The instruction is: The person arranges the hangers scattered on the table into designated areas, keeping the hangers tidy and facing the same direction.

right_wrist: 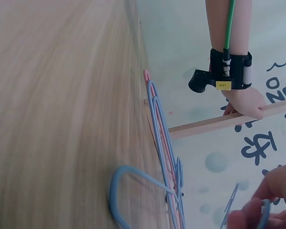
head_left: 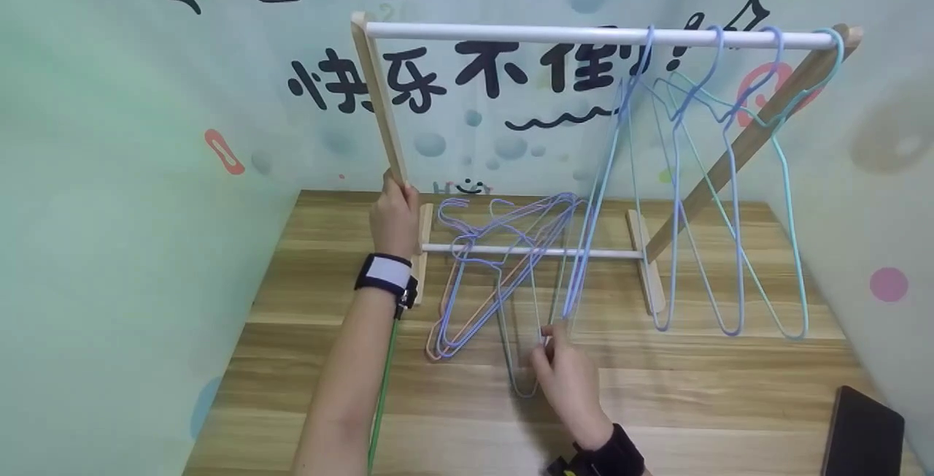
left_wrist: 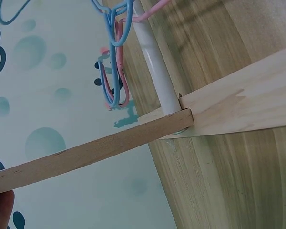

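Observation:
My left hand (head_left: 395, 220) grips the left wooden post of a small clothes rack (head_left: 379, 96), around its lower half. In the left wrist view, only a bit of that hand shows at the post's edge. With my right hand (head_left: 573, 377) I pinch the lower end of a blue wire hanger (head_left: 597, 191), turned nearly edge-on below the white rod. The right wrist view shows blue wire between blurred fingers (right_wrist: 276, 188). Near this hand, a loose pile of blue and pink hangers (head_left: 474, 308) leans across the rack's lower bar (head_left: 613, 252).
Several blue and teal hangers (head_left: 740, 242) hang at the right end of the white top rod (head_left: 503, 33). A black flat device (head_left: 865, 432) lies at the table's right front. A printed backdrop (head_left: 131, 206) stands around the wooden table (head_left: 314, 359). A green cord (head_left: 383, 396) runs along the left forearm.

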`<state>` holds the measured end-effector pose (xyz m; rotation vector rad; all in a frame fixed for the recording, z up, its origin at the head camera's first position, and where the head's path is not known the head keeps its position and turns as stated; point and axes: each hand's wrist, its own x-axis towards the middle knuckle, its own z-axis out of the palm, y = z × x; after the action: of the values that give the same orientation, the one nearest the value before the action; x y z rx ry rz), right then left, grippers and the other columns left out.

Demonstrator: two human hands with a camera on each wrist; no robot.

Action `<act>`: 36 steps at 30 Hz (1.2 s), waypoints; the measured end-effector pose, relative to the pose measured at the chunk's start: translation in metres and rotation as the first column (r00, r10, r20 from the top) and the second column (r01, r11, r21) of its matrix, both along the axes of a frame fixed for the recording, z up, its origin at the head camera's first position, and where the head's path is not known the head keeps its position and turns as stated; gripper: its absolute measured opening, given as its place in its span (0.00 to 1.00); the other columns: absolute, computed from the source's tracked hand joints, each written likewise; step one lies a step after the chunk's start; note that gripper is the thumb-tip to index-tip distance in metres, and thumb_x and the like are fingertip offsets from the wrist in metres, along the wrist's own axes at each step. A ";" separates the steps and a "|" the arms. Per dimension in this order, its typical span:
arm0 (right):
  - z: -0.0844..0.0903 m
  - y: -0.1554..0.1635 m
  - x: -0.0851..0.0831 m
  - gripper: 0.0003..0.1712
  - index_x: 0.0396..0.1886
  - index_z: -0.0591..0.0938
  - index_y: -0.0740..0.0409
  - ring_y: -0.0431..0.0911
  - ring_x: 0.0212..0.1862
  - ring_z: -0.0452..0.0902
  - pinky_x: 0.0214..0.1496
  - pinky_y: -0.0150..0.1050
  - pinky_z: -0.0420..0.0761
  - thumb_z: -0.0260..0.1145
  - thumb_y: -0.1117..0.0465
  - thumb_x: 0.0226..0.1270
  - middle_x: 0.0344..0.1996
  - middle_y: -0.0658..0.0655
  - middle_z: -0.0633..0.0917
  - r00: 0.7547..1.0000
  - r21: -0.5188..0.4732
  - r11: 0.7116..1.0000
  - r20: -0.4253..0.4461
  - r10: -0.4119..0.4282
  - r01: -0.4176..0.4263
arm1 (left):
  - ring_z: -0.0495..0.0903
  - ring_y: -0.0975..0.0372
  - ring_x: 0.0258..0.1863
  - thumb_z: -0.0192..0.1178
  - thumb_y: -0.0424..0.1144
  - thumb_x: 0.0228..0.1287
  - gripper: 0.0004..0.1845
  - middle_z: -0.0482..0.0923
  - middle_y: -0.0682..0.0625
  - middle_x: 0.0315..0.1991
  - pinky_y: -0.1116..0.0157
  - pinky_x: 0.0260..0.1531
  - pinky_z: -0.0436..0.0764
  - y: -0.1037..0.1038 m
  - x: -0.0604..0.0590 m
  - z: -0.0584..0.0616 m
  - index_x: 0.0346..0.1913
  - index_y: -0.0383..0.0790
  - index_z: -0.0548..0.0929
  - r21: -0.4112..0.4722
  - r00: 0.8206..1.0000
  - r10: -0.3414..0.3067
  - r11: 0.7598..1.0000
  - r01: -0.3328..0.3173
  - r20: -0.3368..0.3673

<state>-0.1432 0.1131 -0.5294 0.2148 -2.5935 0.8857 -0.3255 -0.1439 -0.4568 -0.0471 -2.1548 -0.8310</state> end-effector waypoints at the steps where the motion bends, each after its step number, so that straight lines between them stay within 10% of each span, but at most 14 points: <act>1: 0.001 -0.001 0.000 0.10 0.39 0.75 0.59 0.33 0.10 0.54 0.11 0.31 0.57 0.59 0.63 0.56 0.09 0.39 0.64 1.000 -0.002 1.000 -0.021 -0.007 0.007 | 0.71 0.56 0.15 0.47 0.36 0.65 0.10 0.71 0.44 0.19 0.62 0.13 0.71 0.000 0.000 0.000 0.42 0.30 0.70 0.005 1.000 0.001 1.000 -0.001 0.003; 14: 0.001 -0.008 0.004 0.10 0.42 0.73 0.62 0.29 0.10 0.54 0.08 0.26 0.56 0.54 0.70 0.60 0.11 0.37 0.64 0.986 -0.265 0.961 -0.164 0.030 -0.073 | 0.69 0.56 0.14 0.47 0.36 0.65 0.08 0.69 0.46 0.17 0.63 0.12 0.70 0.000 -0.001 -0.001 0.35 0.32 0.70 0.012 1.000 0.010 1.000 -0.010 0.013; 25: 0.025 -0.018 0.018 0.11 0.44 0.69 0.66 0.34 0.10 0.59 0.07 0.29 0.61 0.48 0.76 0.63 0.12 0.45 0.66 0.986 -0.554 0.816 -0.076 0.147 -0.164 | 0.71 0.56 0.16 0.47 0.37 0.65 0.10 0.70 0.45 0.19 0.61 0.14 0.71 0.000 -0.002 -0.001 0.39 0.31 0.71 0.013 0.999 0.010 1.000 -0.011 0.032; 36: 0.033 -0.025 0.026 0.13 0.42 0.69 0.72 0.30 0.15 0.54 0.11 0.27 0.57 0.49 0.81 0.57 0.14 0.46 0.66 0.956 -0.495 0.827 -0.248 0.159 -0.266 | 0.72 0.55 0.17 0.45 0.39 0.66 0.13 0.71 0.44 0.20 0.61 0.15 0.72 0.000 -0.001 -0.001 0.42 0.30 0.71 0.009 1.000 0.012 1.000 -0.012 0.023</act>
<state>-0.1171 0.0883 -0.4965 0.4179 -2.0728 1.5321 -0.3269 -0.1443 -0.4578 -0.0198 -2.1707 -0.8385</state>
